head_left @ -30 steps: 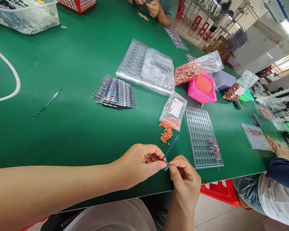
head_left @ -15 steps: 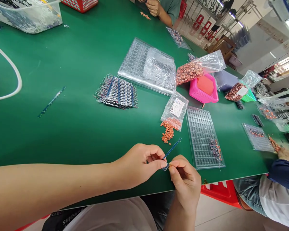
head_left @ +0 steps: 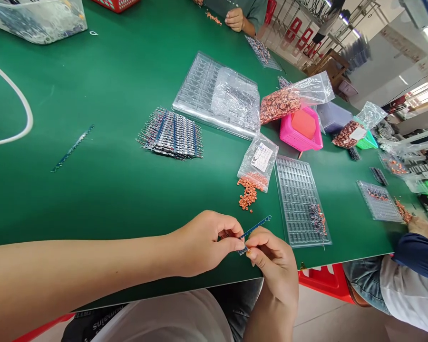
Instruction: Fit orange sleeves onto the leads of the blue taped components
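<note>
My left hand [head_left: 219,242] is closed in a pinch on a narrow blue circuit-board strip [head_left: 259,224], whose far end sticks up to the right. A short bluish toothed piece [head_left: 242,251] shows below my left fingertips; I cannot tell if it is part of the same strip. My right hand [head_left: 274,259] is pinched just beside it, fingertips almost touching the left ones. A tiny orange piece [head_left: 248,250] shows at its fingertips, mostly hidden. Small orange rings [head_left: 248,197] spill from a labelled clear bag [head_left: 259,159] beyond my hands.
Right of my hands lies a clear slotted tray [head_left: 296,190] with wired parts [head_left: 318,219]. Further off are a stack of populated strips [head_left: 173,134], a large clear tray [head_left: 196,95], a pink basket [head_left: 299,137], a bag of copper-coloured rings [head_left: 280,105] and a loose strip [head_left: 72,148]. Co-workers sit opposite and at right.
My right fingertips have shifted slightly left and down against the strip. The strip's free end has tipped lower and to the right. Across the table, a co-worker's hands have moved apart, with a dark sheet between them.
</note>
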`<action>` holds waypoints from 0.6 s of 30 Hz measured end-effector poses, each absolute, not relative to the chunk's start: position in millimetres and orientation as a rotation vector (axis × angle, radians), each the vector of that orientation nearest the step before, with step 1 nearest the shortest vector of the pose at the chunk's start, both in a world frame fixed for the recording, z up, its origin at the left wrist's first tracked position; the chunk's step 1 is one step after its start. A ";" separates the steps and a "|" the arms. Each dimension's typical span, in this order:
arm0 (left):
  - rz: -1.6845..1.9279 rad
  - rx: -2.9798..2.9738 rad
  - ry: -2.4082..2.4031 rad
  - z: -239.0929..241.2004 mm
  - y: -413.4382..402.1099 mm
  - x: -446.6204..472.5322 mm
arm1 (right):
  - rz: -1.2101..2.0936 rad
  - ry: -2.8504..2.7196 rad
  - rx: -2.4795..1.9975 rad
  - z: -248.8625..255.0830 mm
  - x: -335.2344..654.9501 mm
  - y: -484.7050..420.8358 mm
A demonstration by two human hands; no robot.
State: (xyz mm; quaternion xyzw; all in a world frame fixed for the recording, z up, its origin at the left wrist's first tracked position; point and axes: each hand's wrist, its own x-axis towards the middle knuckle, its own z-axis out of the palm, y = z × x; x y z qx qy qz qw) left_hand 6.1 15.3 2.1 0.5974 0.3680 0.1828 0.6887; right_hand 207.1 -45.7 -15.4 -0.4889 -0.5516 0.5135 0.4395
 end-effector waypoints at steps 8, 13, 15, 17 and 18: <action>0.397 1.352 0.852 -0.6 11.8 6.4 | 1.299 -1.358 -1.205 -15.1 207.1 -44.4; 0.408 1.362 0.864 -1.3 11.5 6.9 | 1.278 -1.373 -1.212 -14.2 206.4 -44.8; 0.409 1.369 0.867 -1.2 11.6 7.1 | 1.275 -1.378 -1.215 -14.4 207.0 -45.0; 0.410 1.381 0.866 -0.5 11.9 7.1 | 1.281 -1.379 -1.210 -14.8 207.7 -45.0; 0.409 1.387 0.866 0.1 12.0 7.0 | 1.286 -1.379 -1.208 -15.0 208.0 -45.0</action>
